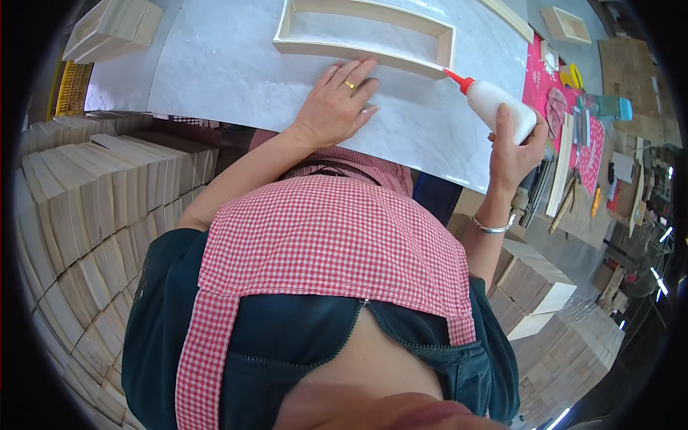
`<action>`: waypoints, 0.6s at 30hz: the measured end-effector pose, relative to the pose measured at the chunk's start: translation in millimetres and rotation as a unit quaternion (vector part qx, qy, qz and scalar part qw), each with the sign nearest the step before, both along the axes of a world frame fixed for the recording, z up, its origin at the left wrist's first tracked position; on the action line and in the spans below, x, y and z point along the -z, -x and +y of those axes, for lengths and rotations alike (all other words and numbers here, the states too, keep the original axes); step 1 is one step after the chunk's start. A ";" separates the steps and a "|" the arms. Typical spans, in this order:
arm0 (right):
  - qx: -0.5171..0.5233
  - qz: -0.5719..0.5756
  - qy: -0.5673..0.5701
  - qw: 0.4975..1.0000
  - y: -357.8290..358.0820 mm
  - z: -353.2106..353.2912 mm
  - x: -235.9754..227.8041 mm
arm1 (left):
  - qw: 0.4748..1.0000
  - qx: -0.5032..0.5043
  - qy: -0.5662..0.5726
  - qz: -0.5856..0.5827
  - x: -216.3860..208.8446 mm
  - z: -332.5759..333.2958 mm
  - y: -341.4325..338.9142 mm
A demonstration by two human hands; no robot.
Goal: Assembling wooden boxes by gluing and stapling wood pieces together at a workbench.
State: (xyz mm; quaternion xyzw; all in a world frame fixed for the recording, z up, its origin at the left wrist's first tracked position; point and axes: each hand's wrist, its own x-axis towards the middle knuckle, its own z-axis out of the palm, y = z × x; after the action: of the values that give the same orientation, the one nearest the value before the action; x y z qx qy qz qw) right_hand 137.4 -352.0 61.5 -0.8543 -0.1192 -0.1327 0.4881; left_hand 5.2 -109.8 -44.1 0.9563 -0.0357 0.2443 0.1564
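A shallow rectangular wooden frame [344,51] lies on the pale marbled tabletop [236,79] ahead of me. My left hand [340,99] rests by the frame's near side with its fingers stretched out, fingertips at the wood; it holds nothing. In my right hand [514,147] is a white squeeze bottle [502,111] with a red nozzle, tilted so that the tip meets the frame's near right corner. My fingers are wrapped round the bottle's lower part. What the bottle contains cannot be seen.
Wooden boxes [118,30] are stacked at the table's far left, and a small open box [565,26] sits far right. Piled wooden pieces [93,193] fill the left side. A cluttered side surface with pink cloth [591,150], strips and tools lies right. More wood stacks [566,344] stand lower right.
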 end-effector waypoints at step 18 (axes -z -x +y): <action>0.221 -0.025 -0.026 0.975 -163.7 -57.4 44.5 | 0.999 0.021 0.015 0.045 -13.7 -5.2 2.6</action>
State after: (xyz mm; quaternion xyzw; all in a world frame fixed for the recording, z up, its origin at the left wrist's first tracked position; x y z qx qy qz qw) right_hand 301.1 -409.4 17.1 -0.8429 0.0640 -0.2619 0.4657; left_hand 2.7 -115.0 -30.5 0.9630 -0.0452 0.1978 0.1773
